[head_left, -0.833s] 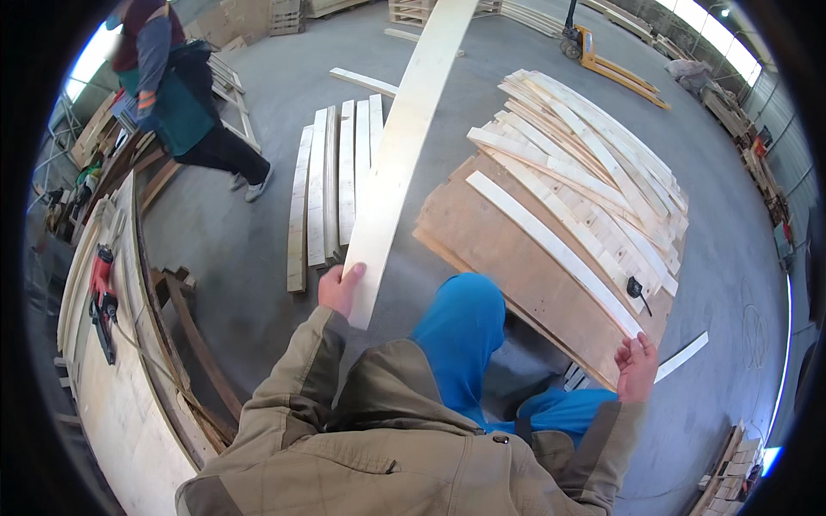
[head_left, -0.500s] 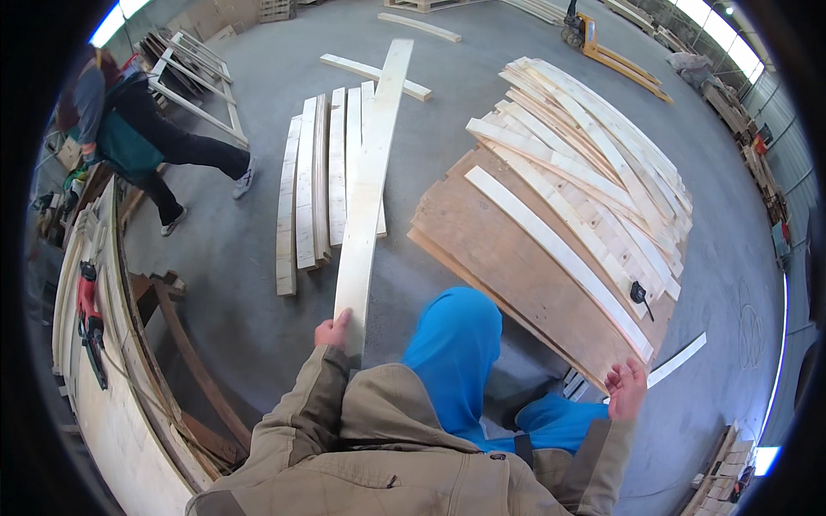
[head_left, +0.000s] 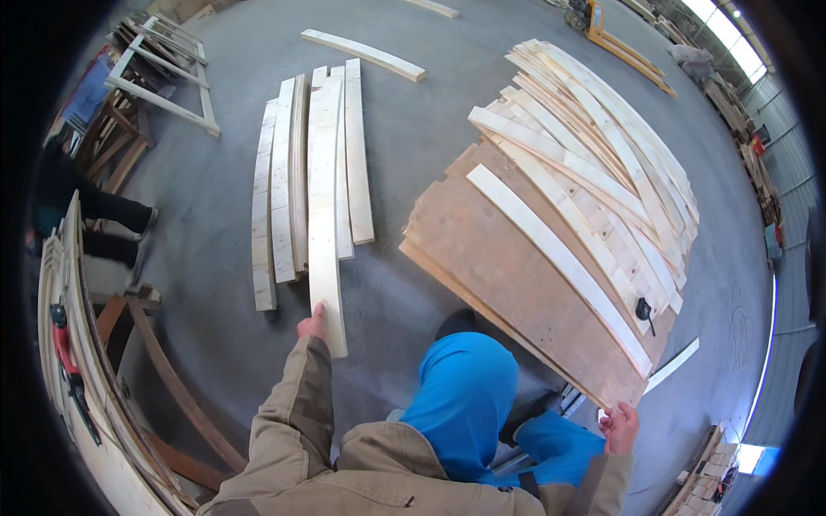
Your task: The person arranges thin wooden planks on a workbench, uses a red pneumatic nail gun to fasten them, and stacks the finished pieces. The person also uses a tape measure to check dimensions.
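- Left hand [head_left: 311, 324] gripped the long plank [head_left: 324, 215], resting on the floor row [head_left: 280, 189] (several laid).
- Right hand [head_left: 621, 427] loosely curled, empty.
- Plank pile [head_left: 594, 163] remained large.

Six pale boards [head_left: 305, 181] lie side by side in a row at upper centre, one more board [head_left: 363, 55] lies alone above them, one brown sheet stack [head_left: 508, 275] sits at centre right, and two hands, left [head_left: 312, 324] and right [head_left: 621, 427], show below.
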A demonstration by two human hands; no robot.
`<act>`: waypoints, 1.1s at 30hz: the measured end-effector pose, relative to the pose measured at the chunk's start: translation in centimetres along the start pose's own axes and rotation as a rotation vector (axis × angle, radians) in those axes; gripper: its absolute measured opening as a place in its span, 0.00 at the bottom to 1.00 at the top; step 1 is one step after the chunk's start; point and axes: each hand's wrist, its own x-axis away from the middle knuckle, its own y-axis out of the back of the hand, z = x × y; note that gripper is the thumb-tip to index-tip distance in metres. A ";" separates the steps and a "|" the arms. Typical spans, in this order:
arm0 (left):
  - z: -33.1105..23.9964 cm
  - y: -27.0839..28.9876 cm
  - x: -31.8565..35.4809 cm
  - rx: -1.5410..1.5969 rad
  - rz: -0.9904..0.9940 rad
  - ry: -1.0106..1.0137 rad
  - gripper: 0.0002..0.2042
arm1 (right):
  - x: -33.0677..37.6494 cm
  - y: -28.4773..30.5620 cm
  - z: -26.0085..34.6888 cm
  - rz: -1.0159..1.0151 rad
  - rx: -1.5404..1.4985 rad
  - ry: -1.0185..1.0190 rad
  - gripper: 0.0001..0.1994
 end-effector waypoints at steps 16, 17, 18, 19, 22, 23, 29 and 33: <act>-15.8 -5.4 -22.5 -0.302 0.061 -0.146 0.50 | 0.1 -1.0 -0.9 -0.041 0.204 -0.146 0.21; -16.2 -5.4 -22.1 -0.325 0.037 -0.141 0.49 | 0.1 -1.4 -1.0 -0.053 0.221 -0.169 0.21; -16.2 -5.6 -21.6 -0.351 0.005 -0.136 0.49 | 0.1 -1.7 -1.0 -0.032 0.216 -0.174 0.21; -16.0 -5.6 -21.1 -0.289 0.040 -0.140 0.49 | 0.1 -2.0 -1.0 -0.025 0.226 -0.188 0.22; -14.8 -5.5 -20.8 -0.214 0.089 -0.143 0.48 | 0.0 -3.0 -0.6 0.005 0.260 -0.221 0.22; -14.7 -5.5 -21.2 -0.260 0.096 -0.144 0.48 | 0.0 -3.3 -0.4 0.018 0.272 -0.226 0.22; -14.3 -4.1 -22.4 -0.356 0.136 -0.178 0.46 | -0.2 -4.6 0.3 0.041 0.333 -0.221 0.23; -12.2 -1.9 -19.5 -0.490 -0.059 -0.269 0.43 | -0.4 -5.5 0.5 0.052 0.346 -0.188 0.25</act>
